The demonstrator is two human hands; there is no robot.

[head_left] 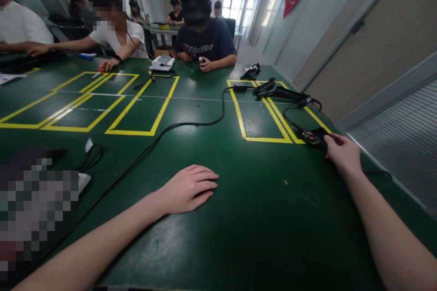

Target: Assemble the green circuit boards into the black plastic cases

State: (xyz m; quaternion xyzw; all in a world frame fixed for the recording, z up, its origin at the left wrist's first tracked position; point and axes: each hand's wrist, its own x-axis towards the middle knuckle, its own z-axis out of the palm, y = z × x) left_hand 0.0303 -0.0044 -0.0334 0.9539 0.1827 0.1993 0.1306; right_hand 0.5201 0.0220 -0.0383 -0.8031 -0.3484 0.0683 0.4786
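My left hand (189,188) lies palm down on the green table (252,218), fingers stretched out, with nothing in it. Over at the table's right side, my right hand (343,152) pinches a small black part (321,137) between thumb and fingers. What looks like a circuit board (309,137) with coloured bits shows at its left end. A thin wire (290,116) runs from there toward a long black handle-like piece (287,94) lying beyond. Next to that piece sits a black angled part (264,87). My right palm hides part of the held piece.
A black cable (170,126) crosses the table to a dark plug-like block (241,87). Yellow tape (268,139) marks rectangles. A white device (162,63) stands at the back, and a person (206,41) opposite handles small dark parts. Another person's hand (109,64) rests farther left.
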